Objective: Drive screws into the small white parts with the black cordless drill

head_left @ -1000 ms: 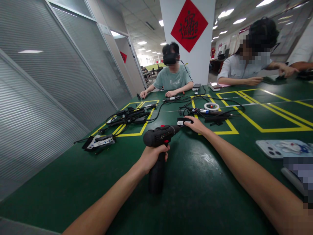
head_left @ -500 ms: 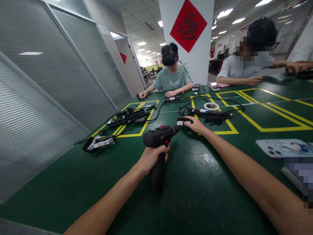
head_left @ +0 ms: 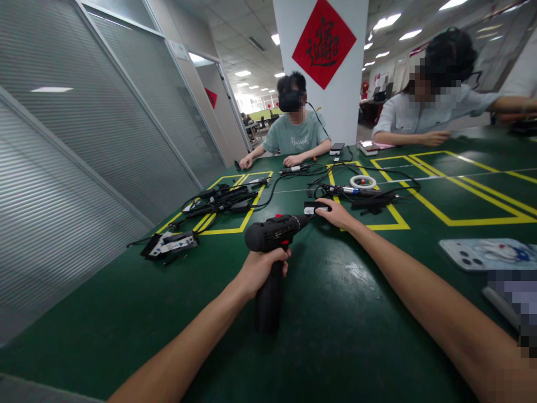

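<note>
My left hand (head_left: 262, 271) is wrapped round the handle of a black cordless drill (head_left: 272, 232) with red accents. The drill points to the right, and its tip is at a small black block with a white label (head_left: 309, 210). From the other side, my right hand (head_left: 333, 214) grips this block, with fingers over its top and right end. The block is just above or on the green table; I cannot tell which. Whether the drill tip sits in a screw is too small to make out.
Bundled black cables (head_left: 224, 201) lie at the left, near a black and white part (head_left: 170, 244). More cables and a white tape ring (head_left: 363, 182) lie beyond my right hand. A phone (head_left: 482, 254) is at the right. Two people sit across the green table (head_left: 335, 336).
My hands, the drill and the block have hardly moved. At the far right, the other person's outstretched arm has shifted.
</note>
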`<action>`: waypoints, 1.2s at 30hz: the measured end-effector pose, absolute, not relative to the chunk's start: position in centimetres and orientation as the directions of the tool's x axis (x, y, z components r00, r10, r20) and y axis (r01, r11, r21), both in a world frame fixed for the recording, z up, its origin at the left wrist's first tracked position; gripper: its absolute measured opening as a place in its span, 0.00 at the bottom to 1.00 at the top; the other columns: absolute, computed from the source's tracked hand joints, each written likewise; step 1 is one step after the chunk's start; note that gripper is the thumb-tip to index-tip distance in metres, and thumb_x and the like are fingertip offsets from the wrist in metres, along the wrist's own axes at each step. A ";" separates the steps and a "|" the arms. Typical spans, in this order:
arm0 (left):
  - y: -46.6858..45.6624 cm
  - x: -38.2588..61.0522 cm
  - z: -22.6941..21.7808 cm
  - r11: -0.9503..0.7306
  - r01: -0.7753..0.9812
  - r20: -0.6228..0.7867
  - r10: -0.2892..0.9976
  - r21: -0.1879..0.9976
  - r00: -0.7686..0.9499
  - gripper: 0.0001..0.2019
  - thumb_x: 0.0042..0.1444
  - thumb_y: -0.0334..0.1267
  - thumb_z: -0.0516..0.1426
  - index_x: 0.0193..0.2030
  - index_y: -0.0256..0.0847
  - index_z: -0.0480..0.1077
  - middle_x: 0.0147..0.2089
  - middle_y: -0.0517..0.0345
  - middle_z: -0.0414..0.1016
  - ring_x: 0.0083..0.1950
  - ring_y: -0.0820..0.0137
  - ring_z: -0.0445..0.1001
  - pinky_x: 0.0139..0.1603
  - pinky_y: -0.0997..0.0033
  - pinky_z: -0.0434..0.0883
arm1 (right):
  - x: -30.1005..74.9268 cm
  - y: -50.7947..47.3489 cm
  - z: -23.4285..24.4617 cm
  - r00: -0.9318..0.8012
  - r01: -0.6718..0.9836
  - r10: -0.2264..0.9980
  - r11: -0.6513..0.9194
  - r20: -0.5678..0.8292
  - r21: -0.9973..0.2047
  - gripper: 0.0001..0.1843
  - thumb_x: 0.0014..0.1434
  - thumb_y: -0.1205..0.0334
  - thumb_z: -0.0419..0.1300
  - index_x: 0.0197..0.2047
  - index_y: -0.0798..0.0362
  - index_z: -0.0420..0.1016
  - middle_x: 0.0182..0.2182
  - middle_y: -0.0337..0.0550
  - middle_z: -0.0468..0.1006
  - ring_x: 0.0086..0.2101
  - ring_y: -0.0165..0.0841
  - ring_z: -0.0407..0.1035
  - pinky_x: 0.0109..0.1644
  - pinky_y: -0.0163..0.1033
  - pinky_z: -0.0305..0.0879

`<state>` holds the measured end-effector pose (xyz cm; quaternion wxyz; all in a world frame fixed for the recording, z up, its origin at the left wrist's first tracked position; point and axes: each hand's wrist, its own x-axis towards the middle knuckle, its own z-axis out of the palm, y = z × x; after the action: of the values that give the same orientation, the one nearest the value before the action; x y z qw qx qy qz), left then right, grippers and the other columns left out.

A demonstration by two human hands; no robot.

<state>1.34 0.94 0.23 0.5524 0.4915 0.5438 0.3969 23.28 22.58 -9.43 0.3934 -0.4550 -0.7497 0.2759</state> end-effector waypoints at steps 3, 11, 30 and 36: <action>1.0 1.2 0.0 0.189 0.102 -0.199 0.975 0.977 0.102 0.06 0.49 0.35 0.56 0.34 0.35 0.70 0.23 0.59 0.68 0.24 0.73 0.67 0.27 0.74 0.62 | 23.3 22.6 -9.5 -0.276 0.464 0.900 0.431 0.336 -0.774 0.26 0.55 0.52 0.61 0.57 0.49 0.72 0.53 0.43 0.74 0.51 0.41 0.68 0.58 0.45 0.62; 1.0 1.1 0.0 0.198 0.113 -0.210 0.972 0.974 0.106 0.06 0.50 0.35 0.55 0.33 0.35 0.69 0.21 0.59 0.68 0.24 0.73 0.66 0.28 0.73 0.62 | 23.3 22.5 -9.4 -0.278 0.471 0.896 0.442 0.348 -0.763 0.26 0.55 0.52 0.60 0.57 0.49 0.72 0.53 0.44 0.74 0.50 0.40 0.69 0.58 0.45 0.62; 1.0 1.4 0.3 0.183 0.075 -0.190 0.977 0.980 0.096 0.07 0.48 0.34 0.57 0.33 0.34 0.70 0.25 0.58 0.69 0.24 0.73 0.67 0.26 0.73 0.63 | 23.2 22.3 -9.1 -0.276 0.477 0.904 0.424 0.326 -0.770 0.27 0.55 0.52 0.60 0.57 0.49 0.71 0.54 0.44 0.73 0.51 0.40 0.69 0.58 0.45 0.62; 0.9 1.3 0.3 0.194 0.084 -0.201 0.975 0.977 0.097 0.08 0.48 0.36 0.57 0.33 0.35 0.71 0.22 0.59 0.69 0.24 0.72 0.67 0.27 0.73 0.64 | 23.2 22.2 -9.0 -0.276 0.481 0.904 0.423 0.325 -0.768 0.27 0.55 0.53 0.60 0.57 0.49 0.71 0.54 0.44 0.73 0.51 0.40 0.68 0.59 0.45 0.62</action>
<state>1.32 0.92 0.29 0.5539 0.4917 0.5385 0.4018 23.23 22.25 -9.01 0.3857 -0.4616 -0.7502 0.2745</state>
